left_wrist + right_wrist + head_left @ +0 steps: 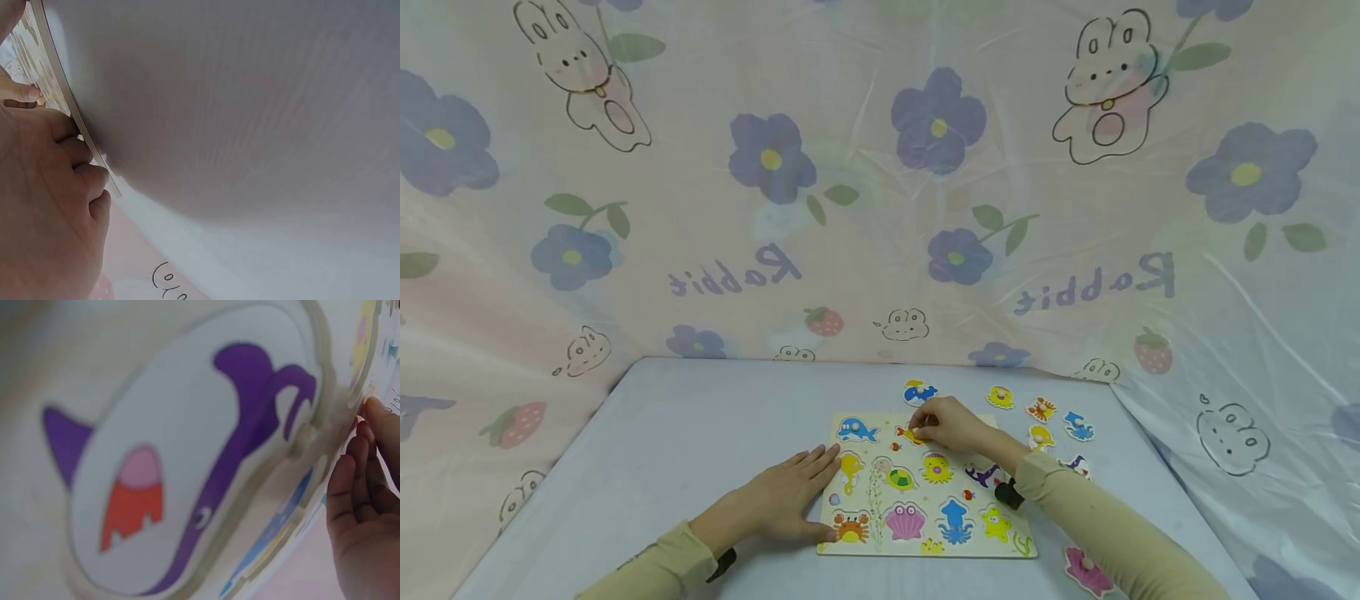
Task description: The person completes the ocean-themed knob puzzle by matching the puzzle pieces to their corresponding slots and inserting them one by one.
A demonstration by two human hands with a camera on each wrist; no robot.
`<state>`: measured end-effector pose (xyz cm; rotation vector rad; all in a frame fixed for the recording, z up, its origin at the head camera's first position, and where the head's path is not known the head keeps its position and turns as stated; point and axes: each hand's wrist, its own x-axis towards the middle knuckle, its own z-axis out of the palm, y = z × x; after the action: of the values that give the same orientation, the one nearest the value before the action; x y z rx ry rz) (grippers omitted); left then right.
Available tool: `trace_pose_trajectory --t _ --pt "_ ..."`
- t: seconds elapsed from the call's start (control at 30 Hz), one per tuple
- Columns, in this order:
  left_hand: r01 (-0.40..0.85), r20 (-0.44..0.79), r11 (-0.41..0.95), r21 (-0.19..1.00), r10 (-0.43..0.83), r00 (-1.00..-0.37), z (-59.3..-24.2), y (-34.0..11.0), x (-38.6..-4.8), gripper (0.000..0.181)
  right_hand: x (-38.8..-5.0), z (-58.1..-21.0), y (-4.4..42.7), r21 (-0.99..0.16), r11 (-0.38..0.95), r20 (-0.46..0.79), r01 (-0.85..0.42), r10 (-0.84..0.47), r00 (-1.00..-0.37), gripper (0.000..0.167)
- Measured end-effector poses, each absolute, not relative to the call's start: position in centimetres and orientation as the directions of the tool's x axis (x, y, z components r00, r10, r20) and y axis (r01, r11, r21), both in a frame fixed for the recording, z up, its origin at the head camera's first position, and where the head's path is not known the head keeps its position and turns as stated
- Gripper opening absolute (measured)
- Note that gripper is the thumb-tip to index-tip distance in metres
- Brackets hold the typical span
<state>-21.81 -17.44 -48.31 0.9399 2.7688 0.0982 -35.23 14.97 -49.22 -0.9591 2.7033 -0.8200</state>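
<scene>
A wooden animal puzzle board [925,497] lies flat on the table. At its upper edge my right hand [951,423] pinches a small red-and-yellow fish piece [904,432], mostly covered by the fingers. My left hand [782,496] rests along the board's left edge, thumb spread toward the crab picture [852,527]. Left of the fish, a blue knobbed fish-shaped piece [857,430] sits in the board. In the right wrist view, the purple-and-white shark picture [219,487] fills the foreground, with the right fingertips together beyond it.
Loose knobbed pieces lie beyond and right of the board: a blue whale [920,395], an octopus [1000,397], a crab [1041,408], a squid [1078,426] and others. A pink shell piece [1086,572] lies near the right forearm. A patterned curtain [865,208] hangs behind the table.
</scene>
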Motion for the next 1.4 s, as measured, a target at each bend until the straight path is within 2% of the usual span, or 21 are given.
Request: trace_pose_trajectory --t 0.3,0.57,1.0,1.4 --pt "0.59 -0.186 0.794 0.147 0.608 -0.772 -48.5 -17.6 -21.8 0.107 -34.8 -48.6 15.4 -0.564 0.608 0.062 -0.559 -0.644 -0.763 0.012" --pt "0.594 -0.175 0.793 0.137 0.61 -0.773 -48.5 -17.9 -21.9 0.108 -35.1 -47.5 17.0 -0.568 0.557 0.181 -0.605 -0.633 -0.753 0.017" --pt "0.594 -0.164 0.793 0.138 0.61 -0.776 -48.5 -18.1 -21.9 0.107 -36.6 -46.4 19.6 -0.568 0.601 0.28 -0.562 -0.501 -0.819 0.019" --pt "0.602 -0.168 0.782 0.164 0.623 -0.764 -48.2 -17.5 -21.7 0.106 -39.9 -48.4 18.7 -0.585 0.665 0.187 -0.463 -0.445 -0.876 0.018"
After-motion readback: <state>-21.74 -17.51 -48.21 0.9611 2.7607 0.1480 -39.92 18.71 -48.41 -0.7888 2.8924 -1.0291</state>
